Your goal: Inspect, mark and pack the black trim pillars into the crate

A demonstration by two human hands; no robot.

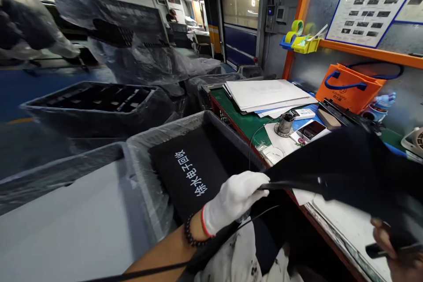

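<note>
My left hand (236, 200), in a white glove with a red cuff, pinches the near edge of a broad black sheet-like part (337, 163). The part is raised and tilted over the bench, its right side blurred. At the lower right my right hand (390, 246), bare and partly cut off by the frame, has its fingers curled round a black stick-like object (374, 251); motion blur hides its kind. Below and left of my gloved hand, a black panel with white lettering (190, 169) lies in a plastic-lined grey bin (139, 141).
The green bench (228, 108) carries stacked white sheets (271, 92), a stained metal pot (286, 124), a phone (310, 130) and an orange bag (350, 83). Another lined bin (127, 194) with grey panels stands left. A thin cable (253, 141) hangs at the bench edge.
</note>
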